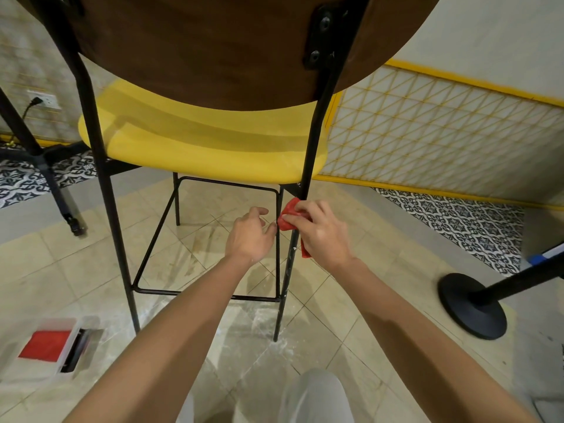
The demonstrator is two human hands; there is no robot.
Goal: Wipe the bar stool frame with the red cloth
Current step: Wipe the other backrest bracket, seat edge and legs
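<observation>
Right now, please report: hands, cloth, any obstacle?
Right hand grips red cloth on black stool leg. Left hand close beside, loosely curled. Nothing blocks the leg.

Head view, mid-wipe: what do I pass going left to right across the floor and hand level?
Clear box → stool's left leg → left hand → right hand holding the red cloth against the right leg → black round base.

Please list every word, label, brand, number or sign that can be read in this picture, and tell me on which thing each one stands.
There is no text that can be read.
The bar stool frame, the yellow seat and the red cloth show no writing.
The wall socket and the clear box on the floor are too blurred to show any mark.
</observation>
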